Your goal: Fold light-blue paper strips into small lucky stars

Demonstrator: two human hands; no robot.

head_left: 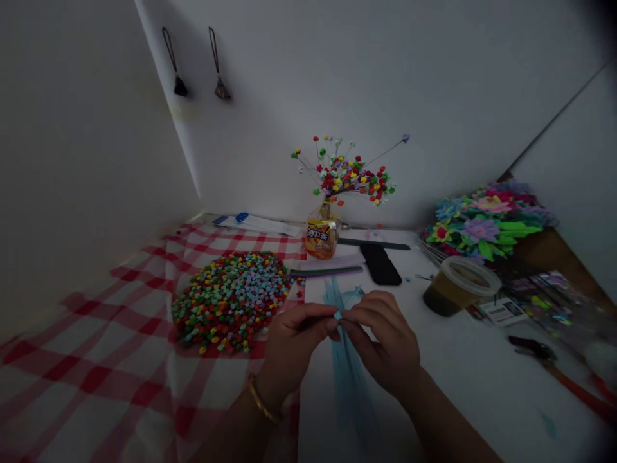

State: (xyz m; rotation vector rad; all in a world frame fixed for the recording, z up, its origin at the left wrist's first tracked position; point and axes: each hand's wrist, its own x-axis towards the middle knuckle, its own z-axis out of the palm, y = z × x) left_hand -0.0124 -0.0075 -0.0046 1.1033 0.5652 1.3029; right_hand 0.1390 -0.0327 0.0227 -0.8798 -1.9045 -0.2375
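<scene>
Star pile [231, 301] left, phone [381, 263] far right, blue strips [351, 379] below running near-far. My left hand [292, 341] and right hand [388, 337] pinch a blue piece [338, 316], long axis unclear

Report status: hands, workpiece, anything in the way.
Left hand, right hand: both pinching small blue piece. Piece held above light-blue strips. Black phone beyond the hands, apart; no blockage seen.

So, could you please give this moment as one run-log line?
left hand: pinches strip | right hand: pinches same strip | other strips: under hands | stars: heaped left
</scene>
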